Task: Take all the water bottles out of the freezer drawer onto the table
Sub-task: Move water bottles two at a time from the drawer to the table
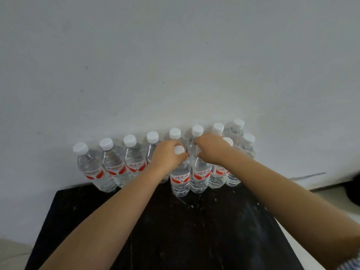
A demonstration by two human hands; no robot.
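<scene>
Head view shows both hands at the necks of two bottles in the front row on the black tabletop (81, 221), just before a row of bottles (109, 164) lined against the wall (175, 55). Left hand (167, 154) curls its fingers (180, 157) round the neck under the white cap of the left bottle (179, 180); right hand (211, 150) grips the neck of the right bottle (199, 177). Both stand upright, long axis vertical, caps up, bases on the tabletop. Full of clear water, they likely feel fairly heavy; thin ribbed plastic would give under a squeeze and may be slick if cold. The stiff neck below the cap looks the surest hold.
</scene>
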